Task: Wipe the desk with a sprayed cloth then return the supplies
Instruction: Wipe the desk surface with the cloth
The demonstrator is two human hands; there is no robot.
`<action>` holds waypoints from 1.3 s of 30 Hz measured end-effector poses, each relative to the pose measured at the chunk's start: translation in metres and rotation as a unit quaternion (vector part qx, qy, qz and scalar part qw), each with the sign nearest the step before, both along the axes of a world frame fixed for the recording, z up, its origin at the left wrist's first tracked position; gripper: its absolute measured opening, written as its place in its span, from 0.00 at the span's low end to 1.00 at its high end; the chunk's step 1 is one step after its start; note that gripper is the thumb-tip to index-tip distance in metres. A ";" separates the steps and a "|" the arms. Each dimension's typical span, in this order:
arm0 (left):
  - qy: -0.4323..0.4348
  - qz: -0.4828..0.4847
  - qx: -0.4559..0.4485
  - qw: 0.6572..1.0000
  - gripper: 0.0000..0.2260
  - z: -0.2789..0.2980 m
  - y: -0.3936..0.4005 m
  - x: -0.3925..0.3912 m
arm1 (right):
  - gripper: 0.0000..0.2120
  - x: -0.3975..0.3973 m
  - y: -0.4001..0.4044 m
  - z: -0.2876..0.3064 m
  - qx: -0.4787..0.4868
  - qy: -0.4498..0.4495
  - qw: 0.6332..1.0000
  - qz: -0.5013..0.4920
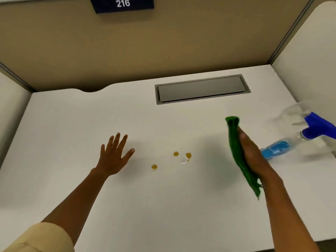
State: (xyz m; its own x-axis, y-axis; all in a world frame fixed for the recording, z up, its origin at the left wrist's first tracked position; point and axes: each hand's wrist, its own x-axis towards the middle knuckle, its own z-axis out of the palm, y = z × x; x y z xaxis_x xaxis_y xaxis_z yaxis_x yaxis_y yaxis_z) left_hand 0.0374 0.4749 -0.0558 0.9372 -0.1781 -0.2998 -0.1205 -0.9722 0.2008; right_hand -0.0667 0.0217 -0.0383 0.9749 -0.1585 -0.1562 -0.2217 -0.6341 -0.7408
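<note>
A green cloth (pixel 238 151) hangs edge-on in my right hand (pixel 254 157), held above the right half of the white desk (pixel 72 179). Three brown drops (pixel 176 154) and a small clear drop lie on the desk's middle, between my two hands. My left hand (pixel 113 155) hovers over the desk left of the drops, fingers spread, holding nothing. A clear spray bottle (pixel 283 146) with blue liquid and a blue trigger head lies tilted at the right edge, just behind my right hand.
A grey cable hatch (pixel 200 89) is set into the desk near the back. Tan partition walls close the back and both sides. A dark sign reading 216 (pixel 123 3) hangs on the back wall.
</note>
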 end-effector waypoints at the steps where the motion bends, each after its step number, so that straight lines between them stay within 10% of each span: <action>1: 0.005 -0.005 0.002 1.000 0.36 -0.006 0.003 -0.002 | 0.29 -0.005 0.009 -0.017 -0.026 0.059 0.998 0.012; 4: 0.005 -0.023 0.005 1.000 0.46 -0.020 0.012 -0.008 | 0.36 -0.030 0.043 -0.071 -0.254 0.156 0.954 0.045; 13: -0.047 -0.060 0.034 0.996 0.41 -0.066 0.059 -0.010 | 0.32 0.000 0.041 -0.101 -0.348 0.087 0.930 -0.083; 23: -0.105 -0.029 0.012 0.994 0.33 -0.098 0.102 0.000 | 0.34 0.037 0.072 -0.112 -0.343 0.112 0.928 -0.094; 39: -0.112 -0.024 -0.013 0.993 0.30 -0.100 0.106 0.002 | 0.38 0.037 0.341 -0.110 -0.325 0.012 0.943 0.072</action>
State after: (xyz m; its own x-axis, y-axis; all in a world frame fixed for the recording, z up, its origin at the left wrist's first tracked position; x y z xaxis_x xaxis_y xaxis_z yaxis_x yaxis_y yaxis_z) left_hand 0.0392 0.5809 -0.1558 0.9699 -0.2302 -0.0795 -0.2120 -0.9587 0.1896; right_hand -0.0292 0.3631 -0.1484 0.9911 -0.0940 -0.0948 -0.1101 -0.9772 -0.1815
